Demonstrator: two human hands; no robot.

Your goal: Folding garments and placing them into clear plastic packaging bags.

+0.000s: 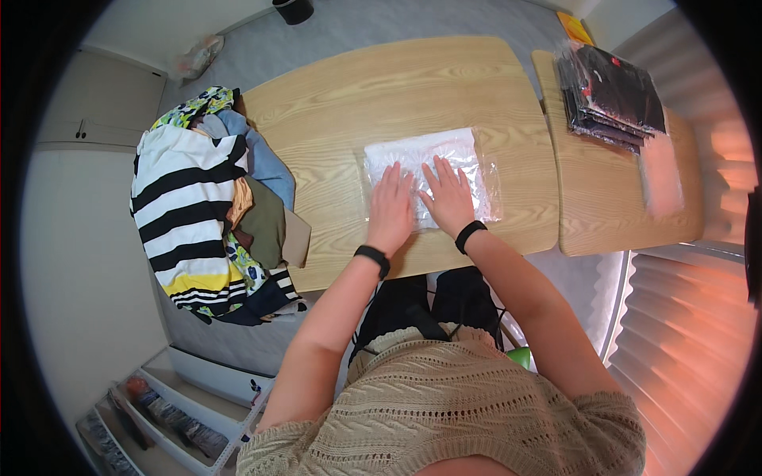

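A folded white garment in a clear plastic bag (429, 143) lies flat on the wooden table (381, 87) in front of me. My left hand (390, 208) rests palm down on its left part, fingers stretched toward the far edge. On its right part lies my right hand (449, 198), also flat, with the fingers spread a little. Neither hand grips anything. The clear film reaches past the cloth on the left and right sides. What lies under my palms is hidden.
A heap of clothes (190, 198), with a striped top uppermost, hangs over the table's left end. On a side table (603, 206) at right sit several bagged dark garments (615, 91) and clear empty-looking bags (660, 174). White storage bins (190, 404) stand at lower left.
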